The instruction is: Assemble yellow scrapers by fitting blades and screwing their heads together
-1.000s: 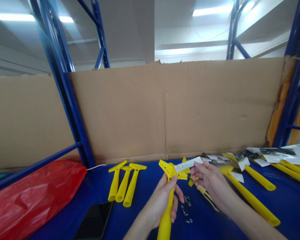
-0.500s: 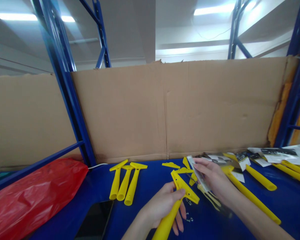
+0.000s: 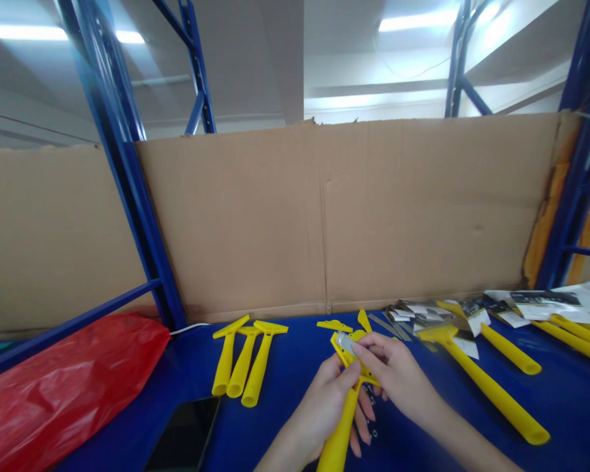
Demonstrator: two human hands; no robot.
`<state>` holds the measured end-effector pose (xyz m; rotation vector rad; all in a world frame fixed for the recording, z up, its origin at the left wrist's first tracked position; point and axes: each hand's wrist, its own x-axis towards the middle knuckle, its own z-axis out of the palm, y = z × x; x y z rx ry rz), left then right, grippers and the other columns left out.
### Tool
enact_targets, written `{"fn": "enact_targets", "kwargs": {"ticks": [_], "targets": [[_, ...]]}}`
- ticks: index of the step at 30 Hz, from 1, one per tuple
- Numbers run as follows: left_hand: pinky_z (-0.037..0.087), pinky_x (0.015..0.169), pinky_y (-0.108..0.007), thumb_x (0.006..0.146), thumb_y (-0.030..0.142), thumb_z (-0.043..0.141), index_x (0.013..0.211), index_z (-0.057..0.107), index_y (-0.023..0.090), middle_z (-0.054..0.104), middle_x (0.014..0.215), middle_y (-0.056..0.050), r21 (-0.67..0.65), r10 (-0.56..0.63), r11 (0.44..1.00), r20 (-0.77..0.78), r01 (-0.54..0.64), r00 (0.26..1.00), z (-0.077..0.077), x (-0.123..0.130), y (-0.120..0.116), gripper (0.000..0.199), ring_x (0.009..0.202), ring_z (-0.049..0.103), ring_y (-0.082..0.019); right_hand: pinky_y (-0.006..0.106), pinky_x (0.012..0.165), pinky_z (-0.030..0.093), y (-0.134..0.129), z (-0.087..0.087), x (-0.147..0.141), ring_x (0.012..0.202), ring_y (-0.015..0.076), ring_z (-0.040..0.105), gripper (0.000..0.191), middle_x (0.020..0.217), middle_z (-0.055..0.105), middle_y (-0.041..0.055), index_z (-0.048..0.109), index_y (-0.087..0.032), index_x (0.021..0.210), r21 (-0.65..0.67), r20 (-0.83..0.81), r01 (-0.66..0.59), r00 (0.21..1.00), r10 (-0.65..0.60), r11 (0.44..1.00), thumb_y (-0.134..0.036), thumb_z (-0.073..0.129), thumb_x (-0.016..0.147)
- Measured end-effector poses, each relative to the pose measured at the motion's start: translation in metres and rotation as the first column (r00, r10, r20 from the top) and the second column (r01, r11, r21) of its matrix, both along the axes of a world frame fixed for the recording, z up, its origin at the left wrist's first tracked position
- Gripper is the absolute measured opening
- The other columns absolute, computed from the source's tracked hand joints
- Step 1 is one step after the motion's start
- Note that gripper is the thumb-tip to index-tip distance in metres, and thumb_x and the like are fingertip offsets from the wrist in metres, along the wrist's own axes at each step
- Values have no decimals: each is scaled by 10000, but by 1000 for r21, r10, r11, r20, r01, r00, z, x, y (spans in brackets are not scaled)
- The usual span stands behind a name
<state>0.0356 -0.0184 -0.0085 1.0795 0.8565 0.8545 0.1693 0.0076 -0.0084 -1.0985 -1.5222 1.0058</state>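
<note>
My left hand [image 3: 322, 403] is closed round the neck of a yellow scraper handle [image 3: 340, 429], its flat T-shaped head tilted up and its thumb on the head. Between the fingers of my right hand [image 3: 400, 370] is a silvery blade [image 3: 345, 343], laid against that head; my fingers hide part of it. Small screws and nuts [image 3: 373, 432] lie on the blue table just below my hands. Behind them are loose yellow head plates [image 3: 335, 325] and several thin metal strips [image 3: 384, 324].
Three yellow handles [image 3: 254, 367] lie to the left, near a black phone [image 3: 184, 432] and a red plastic bag [image 3: 73, 387]. More yellow handles [image 3: 501, 390] and packaged pieces [image 3: 545, 305] lie at the right. A cardboard wall [image 3: 246, 223] stands behind, between blue rack posts [image 3: 147, 223].
My right hand has moved left and down, bringing the blade from beside the scraper handle onto its head. The screwdriver that lay by my right hand is now hidden.
</note>
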Motion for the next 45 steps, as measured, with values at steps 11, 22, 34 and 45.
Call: {"fn": "enact_targets", "kwargs": {"ticks": [11,22,34,45], "targets": [[405,291,-204,713,636,560,955,506,152,578,538,1,33,70,997,24,-71,997,-5,10,-3,544,367,512,-124,193,361,363,-1,2,-3,411,89,470,337,513,526,-31,646,-170,642,16,55,-15,998,14,1000,-463,576,792],[390,405,-179,669,656,593,796,560,153,538,614,10,190,437,882,10,-431,899,-4,-3,10,520,539,532,-121,169,288,216,-9,4,-7,282,49,360,310,437,513,-57,613,-185,710,-248,-153,-61,988,23,967,-494,628,727],[492,493,-233,727,474,622,882,601,122,645,712,-50,154,247,957,19,-247,969,8,-17,11,385,569,596,-129,139,273,227,-10,9,3,271,27,355,300,396,530,-57,572,-165,662,-366,-259,-42,964,-59,930,-426,719,673],[521,525,-242,779,378,596,944,638,92,680,698,-78,74,245,967,-21,-243,969,10,-26,14,333,586,633,-142,154,306,350,-8,4,8,336,53,451,291,465,599,-12,625,-140,683,-308,-368,-111,930,-11,945,-412,729,671]]}}
